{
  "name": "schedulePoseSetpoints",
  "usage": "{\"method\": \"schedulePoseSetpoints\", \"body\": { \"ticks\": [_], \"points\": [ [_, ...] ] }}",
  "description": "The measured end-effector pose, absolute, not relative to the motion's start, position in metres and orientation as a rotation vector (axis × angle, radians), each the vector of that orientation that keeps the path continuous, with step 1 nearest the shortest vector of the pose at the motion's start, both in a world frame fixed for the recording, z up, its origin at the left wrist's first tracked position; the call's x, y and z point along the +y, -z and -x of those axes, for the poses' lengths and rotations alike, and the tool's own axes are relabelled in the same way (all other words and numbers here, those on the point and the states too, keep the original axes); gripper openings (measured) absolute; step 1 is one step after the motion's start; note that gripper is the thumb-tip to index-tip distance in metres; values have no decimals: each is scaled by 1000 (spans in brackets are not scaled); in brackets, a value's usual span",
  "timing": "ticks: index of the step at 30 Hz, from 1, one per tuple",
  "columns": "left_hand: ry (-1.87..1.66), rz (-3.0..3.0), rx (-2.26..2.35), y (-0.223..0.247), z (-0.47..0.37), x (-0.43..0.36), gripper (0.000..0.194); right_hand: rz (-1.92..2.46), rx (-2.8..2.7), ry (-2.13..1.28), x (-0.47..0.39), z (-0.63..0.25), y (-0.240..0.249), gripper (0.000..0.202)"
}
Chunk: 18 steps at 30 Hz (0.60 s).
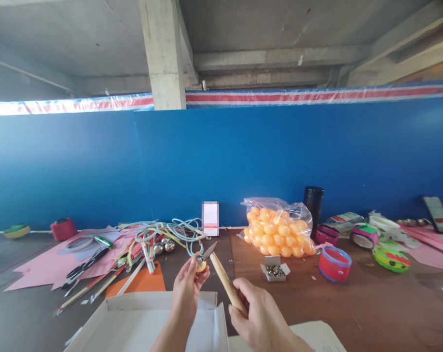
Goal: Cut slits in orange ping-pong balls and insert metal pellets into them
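Observation:
My left hand (188, 281) pinches a small round piece (201, 264), silvery on top and yellow-orange below, between thumb and fingers. Wrapped round the wooden handle of a hammer (225, 278) is my right hand (256, 308). The hammer's dark metal head is raised at the upper left, close beside the round piece; whether they touch I cannot tell. Below my left hand is a shallow white cardboard box (144, 318). To the right of the hammer stands a small open box (275, 272) of shiny metal bits.
A clear bag of orange balls (278, 232) sits behind the small box, near a black cylinder (313, 205). Rolls of coloured tape (335, 264) lie at right. Cords, sticks, scissors (85, 266) and pink paper (38, 269) cover the left. A blue partition (221, 151) closes the back.

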<state>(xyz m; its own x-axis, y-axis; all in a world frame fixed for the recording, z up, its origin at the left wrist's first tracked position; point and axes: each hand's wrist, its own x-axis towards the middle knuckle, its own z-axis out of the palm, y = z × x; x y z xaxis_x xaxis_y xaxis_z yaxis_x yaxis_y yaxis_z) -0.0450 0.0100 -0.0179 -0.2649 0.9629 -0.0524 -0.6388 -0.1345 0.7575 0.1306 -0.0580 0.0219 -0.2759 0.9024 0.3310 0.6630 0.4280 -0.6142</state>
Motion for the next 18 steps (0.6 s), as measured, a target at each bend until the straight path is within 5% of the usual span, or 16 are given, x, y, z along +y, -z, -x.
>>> {"method": "schedulePoseSetpoints", "body": {
  "ticks": [18],
  "points": [
    [-1715,-515,800,22,47,16,30,1302,-1985,-491,-59,-131,-26,7]
  ]
}}
